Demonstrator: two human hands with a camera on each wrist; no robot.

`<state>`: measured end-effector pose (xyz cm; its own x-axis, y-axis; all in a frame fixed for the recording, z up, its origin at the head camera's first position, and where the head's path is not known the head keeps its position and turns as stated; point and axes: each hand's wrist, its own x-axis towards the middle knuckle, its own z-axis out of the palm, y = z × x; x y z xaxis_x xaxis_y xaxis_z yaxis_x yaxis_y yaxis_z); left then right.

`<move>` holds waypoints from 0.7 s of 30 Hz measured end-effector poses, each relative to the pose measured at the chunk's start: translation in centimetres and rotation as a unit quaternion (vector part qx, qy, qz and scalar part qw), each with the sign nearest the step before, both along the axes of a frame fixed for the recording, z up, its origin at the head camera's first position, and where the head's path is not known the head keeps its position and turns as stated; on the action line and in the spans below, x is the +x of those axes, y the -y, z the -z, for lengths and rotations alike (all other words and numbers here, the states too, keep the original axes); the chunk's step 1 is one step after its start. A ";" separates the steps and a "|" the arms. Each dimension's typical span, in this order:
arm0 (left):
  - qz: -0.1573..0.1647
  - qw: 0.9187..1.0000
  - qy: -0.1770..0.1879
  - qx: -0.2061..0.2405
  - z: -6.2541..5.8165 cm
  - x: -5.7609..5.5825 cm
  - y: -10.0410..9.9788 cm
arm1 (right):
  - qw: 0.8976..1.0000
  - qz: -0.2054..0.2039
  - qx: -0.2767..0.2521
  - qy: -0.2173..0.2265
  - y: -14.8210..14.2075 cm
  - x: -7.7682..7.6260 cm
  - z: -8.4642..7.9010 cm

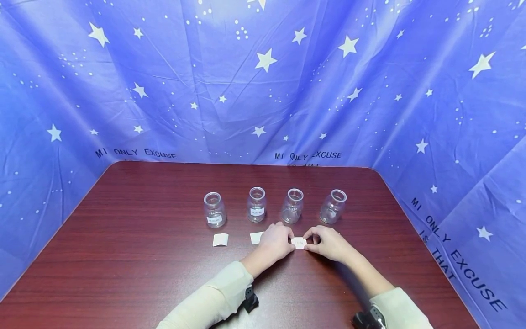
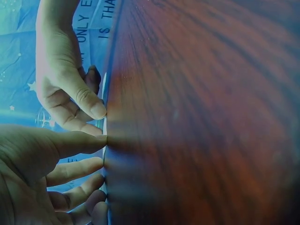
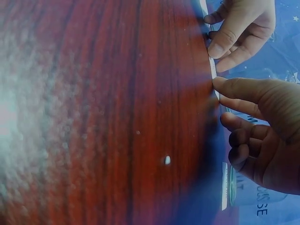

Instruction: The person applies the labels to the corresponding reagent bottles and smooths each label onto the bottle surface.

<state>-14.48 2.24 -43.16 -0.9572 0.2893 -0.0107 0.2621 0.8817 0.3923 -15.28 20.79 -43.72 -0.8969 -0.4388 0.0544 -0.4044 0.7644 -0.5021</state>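
A small white label (image 1: 299,242) with faint dark print lies low over the table between my two hands. My left hand (image 1: 276,241) pinches its left edge with thumb and forefinger, and my right hand (image 1: 330,242) pinches the right edge the same way. Behind the hands several clear glass jars stand upright in a row. The far-left jar (image 1: 215,211) and the one beside it (image 1: 256,205) carry printed white labels; the third jar (image 1: 292,208) and the far-right jar (image 1: 333,208) show none. In the left wrist view the label is nearly edge-on.
A blank white paper piece (image 1: 220,240) lies before the far-left jar. Another white piece (image 1: 256,237) is partly covered by my left hand. Past my right hand, the right wrist view shows a further printed label (image 3: 225,187) and a white speck (image 3: 167,160) on the table (image 1: 164,201).
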 end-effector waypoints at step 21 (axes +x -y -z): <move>0.010 1.000 -0.014 -0.018 0.0 0.0 0.0 | 1.000 -0.014 -0.006 -0.023 0.2 -0.2 0.7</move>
